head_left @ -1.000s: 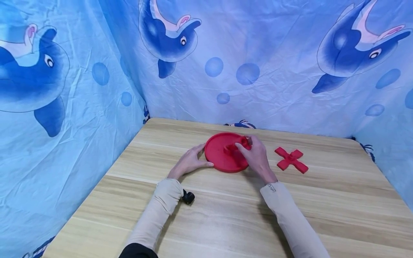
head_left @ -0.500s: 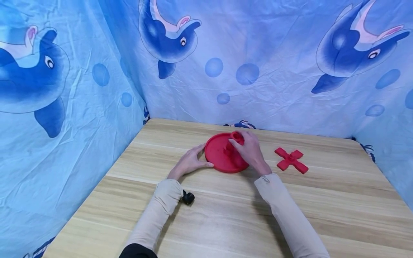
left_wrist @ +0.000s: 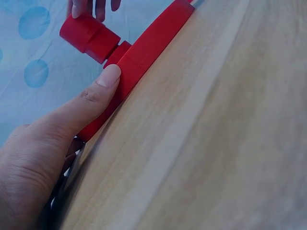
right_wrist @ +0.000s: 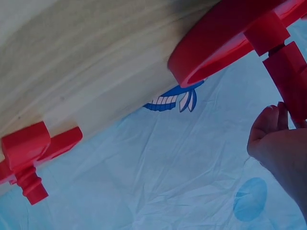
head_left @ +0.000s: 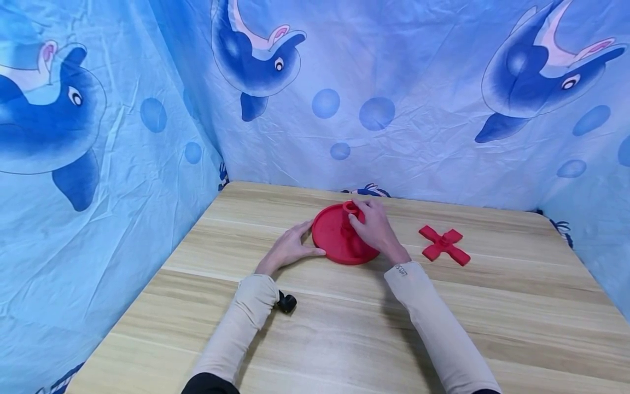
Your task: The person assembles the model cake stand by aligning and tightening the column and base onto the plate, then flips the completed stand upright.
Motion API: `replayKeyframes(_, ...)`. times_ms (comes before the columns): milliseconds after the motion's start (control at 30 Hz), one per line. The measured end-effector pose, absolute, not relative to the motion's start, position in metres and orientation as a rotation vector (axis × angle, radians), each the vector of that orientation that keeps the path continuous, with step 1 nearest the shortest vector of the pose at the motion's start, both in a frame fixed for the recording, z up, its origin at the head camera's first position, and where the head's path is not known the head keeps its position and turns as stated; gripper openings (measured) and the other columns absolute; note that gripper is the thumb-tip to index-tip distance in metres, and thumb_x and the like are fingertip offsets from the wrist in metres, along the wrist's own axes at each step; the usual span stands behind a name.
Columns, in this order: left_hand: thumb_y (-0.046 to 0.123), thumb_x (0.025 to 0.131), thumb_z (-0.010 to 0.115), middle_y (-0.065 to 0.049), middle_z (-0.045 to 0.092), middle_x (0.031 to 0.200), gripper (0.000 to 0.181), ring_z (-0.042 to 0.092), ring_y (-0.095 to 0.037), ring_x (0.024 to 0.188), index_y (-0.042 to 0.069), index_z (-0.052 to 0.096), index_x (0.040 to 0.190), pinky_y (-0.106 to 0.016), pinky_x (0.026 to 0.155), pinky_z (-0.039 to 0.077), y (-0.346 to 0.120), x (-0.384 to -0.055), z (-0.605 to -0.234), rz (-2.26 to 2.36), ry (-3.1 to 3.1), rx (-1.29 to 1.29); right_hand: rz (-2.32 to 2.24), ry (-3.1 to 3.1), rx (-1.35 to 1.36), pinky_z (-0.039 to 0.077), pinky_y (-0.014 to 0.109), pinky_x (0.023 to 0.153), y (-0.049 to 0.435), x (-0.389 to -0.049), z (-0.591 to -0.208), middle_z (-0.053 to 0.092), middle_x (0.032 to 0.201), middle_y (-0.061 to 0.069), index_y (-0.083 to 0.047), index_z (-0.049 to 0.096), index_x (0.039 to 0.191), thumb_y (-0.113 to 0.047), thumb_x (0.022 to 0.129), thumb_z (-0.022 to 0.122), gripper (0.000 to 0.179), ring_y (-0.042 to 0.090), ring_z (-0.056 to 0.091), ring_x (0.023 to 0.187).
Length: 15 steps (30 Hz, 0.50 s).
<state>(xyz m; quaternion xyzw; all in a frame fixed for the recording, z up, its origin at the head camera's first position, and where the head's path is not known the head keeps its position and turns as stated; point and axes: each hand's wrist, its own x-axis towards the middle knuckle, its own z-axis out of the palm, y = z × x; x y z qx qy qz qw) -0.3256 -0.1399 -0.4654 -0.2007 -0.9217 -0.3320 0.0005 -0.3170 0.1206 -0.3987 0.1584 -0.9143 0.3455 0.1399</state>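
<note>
A red round tray with a raised rim (head_left: 328,238) lies flat on the table, a short post (right_wrist: 266,33) rising from its middle. My left hand (head_left: 289,247) grips the tray's left edge, its thumb (left_wrist: 91,101) against the outer wall and the fingers spread farther round. With thumb and fingertips, my right hand (head_left: 376,225) pinches a red hollow cylinder (head_left: 350,207). This cylinder stands above the post, in line with it; in the left wrist view the red tube (left_wrist: 90,39) meets the post's top, with a narrow step between them.
A red four-armed cross piece (head_left: 445,244) lies on the table (head_left: 344,339) right of the tray, a ridged stub (right_wrist: 31,187) sticking up from it. A small black device (head_left: 286,302) sits at my left wrist. A blue dolphin-print curtain (head_left: 418,148) borders the table.
My right hand has moved left, bringing the cylinder from a tilted position over the tray's right side to upright over the central post. The left hand and tray have stayed put.
</note>
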Motion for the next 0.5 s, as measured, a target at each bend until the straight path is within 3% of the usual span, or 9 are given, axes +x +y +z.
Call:
replayKeyframes(300,0.066,0.08,0.08,-0.007,0.04,0.163,0.107,0.036,-0.029,0.148,0.016,0.035,0.163,-0.052,0.118,0.033,-0.1374,-0.3265,-0.4645,-1.035,-2.902,-0.627,1.026,-2.628,0.446,0.055,0.052,0.093,0.1224,-0.3182,-0.4017,0.056,0.132,0.021,0.002,0.053,0.149,-0.016,0.1,0.067,0.054,0.037,0.046,0.125)
replayKeyframes(500,0.068,0.08,0.079,-0.006,0.039,0.163,0.108,0.036,-0.029,0.149,0.016,0.033,0.164,-0.051,0.118,0.034,-0.1371,-0.3271,-0.4655,-1.02,-2.917,-0.614,1.09,-2.591,0.486,0.055,0.05,0.097,0.1253,-0.3176,-0.4036,0.059,0.135,0.021,0.003,0.052,0.148,-0.012,0.099,0.07,0.054,0.036,0.054,0.124)
